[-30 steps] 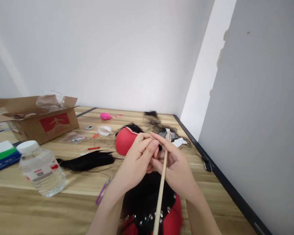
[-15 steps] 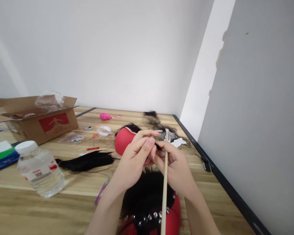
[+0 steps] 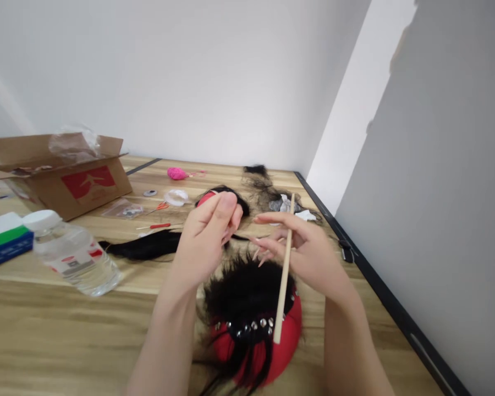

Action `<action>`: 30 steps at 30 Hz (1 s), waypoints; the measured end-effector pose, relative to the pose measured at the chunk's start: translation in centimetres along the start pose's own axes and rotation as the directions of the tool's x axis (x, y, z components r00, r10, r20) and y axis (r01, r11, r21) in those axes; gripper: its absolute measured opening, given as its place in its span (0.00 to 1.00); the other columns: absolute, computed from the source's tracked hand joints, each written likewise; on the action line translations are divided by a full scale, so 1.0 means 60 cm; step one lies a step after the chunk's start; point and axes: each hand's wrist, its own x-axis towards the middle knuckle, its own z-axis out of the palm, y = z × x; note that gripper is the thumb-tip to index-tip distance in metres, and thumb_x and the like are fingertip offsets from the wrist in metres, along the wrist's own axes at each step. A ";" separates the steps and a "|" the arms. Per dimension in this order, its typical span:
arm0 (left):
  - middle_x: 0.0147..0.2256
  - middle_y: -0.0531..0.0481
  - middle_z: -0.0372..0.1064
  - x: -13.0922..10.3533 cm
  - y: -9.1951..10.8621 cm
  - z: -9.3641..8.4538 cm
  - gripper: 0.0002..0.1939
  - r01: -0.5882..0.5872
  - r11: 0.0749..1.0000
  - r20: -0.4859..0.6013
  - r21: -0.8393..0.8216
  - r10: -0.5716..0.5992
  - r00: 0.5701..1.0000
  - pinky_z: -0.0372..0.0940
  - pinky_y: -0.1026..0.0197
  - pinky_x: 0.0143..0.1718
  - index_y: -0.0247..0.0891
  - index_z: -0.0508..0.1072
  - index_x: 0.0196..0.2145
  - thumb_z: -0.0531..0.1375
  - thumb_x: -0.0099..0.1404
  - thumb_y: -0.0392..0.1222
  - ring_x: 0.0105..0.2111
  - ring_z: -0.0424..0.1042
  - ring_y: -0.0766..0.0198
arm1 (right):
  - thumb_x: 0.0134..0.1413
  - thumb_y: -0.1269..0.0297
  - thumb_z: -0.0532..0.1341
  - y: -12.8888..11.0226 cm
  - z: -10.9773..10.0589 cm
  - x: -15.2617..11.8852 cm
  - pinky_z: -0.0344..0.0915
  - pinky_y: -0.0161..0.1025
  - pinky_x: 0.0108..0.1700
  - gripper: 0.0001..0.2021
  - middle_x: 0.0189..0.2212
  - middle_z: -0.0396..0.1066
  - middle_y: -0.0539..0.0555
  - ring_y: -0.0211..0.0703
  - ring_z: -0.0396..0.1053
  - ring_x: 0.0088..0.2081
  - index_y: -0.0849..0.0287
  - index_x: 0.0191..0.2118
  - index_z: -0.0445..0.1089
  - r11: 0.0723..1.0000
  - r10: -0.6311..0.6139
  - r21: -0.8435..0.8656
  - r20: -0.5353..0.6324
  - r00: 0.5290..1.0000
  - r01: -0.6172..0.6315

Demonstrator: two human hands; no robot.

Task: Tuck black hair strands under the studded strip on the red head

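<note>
My left hand [image 3: 208, 236] is closed, fingertips pinched together, with a thin strand of black hair [image 3: 240, 237] showing at its right side. To its right, my right hand [image 3: 303, 242] has thumb and index finger stretched apart. A long pale wooden stick [image 3: 285, 280] rests in the crook of this hand, slanting down toward me. Below both hands stands a red rounded form [image 3: 286, 346], partly covered with black hair [image 3: 247, 291]. A row of shiny pin heads [image 3: 254, 325] runs along the hair's near edge. Loose strands hang over the front.
A clear bottle [image 3: 76, 256], a blue-green box [image 3: 8, 245] and an open carton [image 3: 66, 184] stand left. Beyond lie a black hair bundle [image 3: 144, 246], a red-handled tool [image 3: 160, 226], orange scissors [image 3: 161, 206] and pink yarn [image 3: 177, 174]. Another haired red form [image 3: 206, 198] sits behind.
My hands have moved apart, the left going left and the right going right with the stick. The view has tipped down, so more of the near red form shows.
</note>
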 end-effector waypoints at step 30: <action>0.33 0.50 0.65 -0.022 0.011 0.039 0.16 0.014 0.996 0.163 0.083 -0.028 0.986 0.60 0.68 0.19 0.36 0.69 0.27 0.54 0.68 0.50 0.23 0.63 0.72 | 0.51 0.59 0.66 -0.013 0.024 -0.018 0.76 0.42 0.35 0.12 0.35 0.74 0.50 0.44 0.76 0.32 0.53 0.43 0.71 0.982 -0.086 0.165 -0.068 0.994 0.097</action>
